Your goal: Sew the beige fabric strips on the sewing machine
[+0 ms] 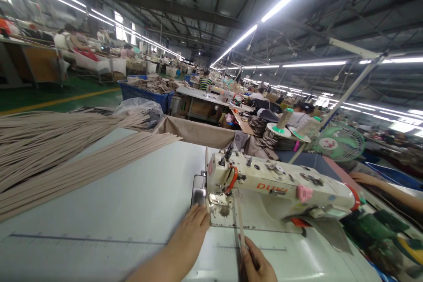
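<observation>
Nearest, at the bottom edge of the head view: right hand (256, 264), fingers pinched on the near end of a narrow beige fabric strip (240, 224). Strip running straight away from that hand, up to the needle area under the head of a cream-white sewing machine (280, 187) with orange lettering. Left hand (191, 231) just left of the strip, fingers together and laid flat on the pale grey tabletop (115, 211), fingertips touching the edge of the machine's metal plate (199, 194). Farther left of the left hand, and well apart from it, a large fanned bundle of long beige strips (59, 154) lying across the tabletop. Beyond the machine, two thread cones on green-based stands (280, 124) and a small green fan (339, 143) off to the right. Right of the right hand, well apart, another person's bare forearm (386, 188) reaching in from the frame edge. Far behind the left hand, a blue crate (145, 91) heaped with material, with other workers at long benches.
</observation>
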Action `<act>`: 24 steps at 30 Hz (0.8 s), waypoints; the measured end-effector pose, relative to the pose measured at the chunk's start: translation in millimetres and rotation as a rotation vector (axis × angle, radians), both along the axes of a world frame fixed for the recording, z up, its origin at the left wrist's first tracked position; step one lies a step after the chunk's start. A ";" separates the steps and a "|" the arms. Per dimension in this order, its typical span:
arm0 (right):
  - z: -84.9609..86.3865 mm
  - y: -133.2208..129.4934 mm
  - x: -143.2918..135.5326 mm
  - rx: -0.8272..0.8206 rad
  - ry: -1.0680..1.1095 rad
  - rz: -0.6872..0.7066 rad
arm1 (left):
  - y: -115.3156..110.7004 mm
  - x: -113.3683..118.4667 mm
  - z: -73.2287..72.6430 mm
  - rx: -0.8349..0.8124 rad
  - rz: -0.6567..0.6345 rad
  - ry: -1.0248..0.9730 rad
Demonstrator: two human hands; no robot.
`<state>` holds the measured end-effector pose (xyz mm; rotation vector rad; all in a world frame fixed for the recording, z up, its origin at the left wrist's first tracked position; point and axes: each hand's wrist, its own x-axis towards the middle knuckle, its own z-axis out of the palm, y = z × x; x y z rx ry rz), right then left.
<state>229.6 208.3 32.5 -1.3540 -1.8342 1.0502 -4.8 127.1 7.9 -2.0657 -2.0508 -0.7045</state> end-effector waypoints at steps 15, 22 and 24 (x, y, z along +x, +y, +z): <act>10.5 -14.6 -1.5 -0.063 -0.064 0.049 | 2.0 -11.9 9.5 -0.016 0.042 -0.117; 3.4 -21.1 1.5 -0.053 -0.063 0.058 | 5.7 -16.8 7.0 -0.071 0.043 -0.168; 1.1 -22.8 2.8 -0.043 -0.064 0.052 | 5.7 -17.1 7.0 -0.073 0.037 -0.201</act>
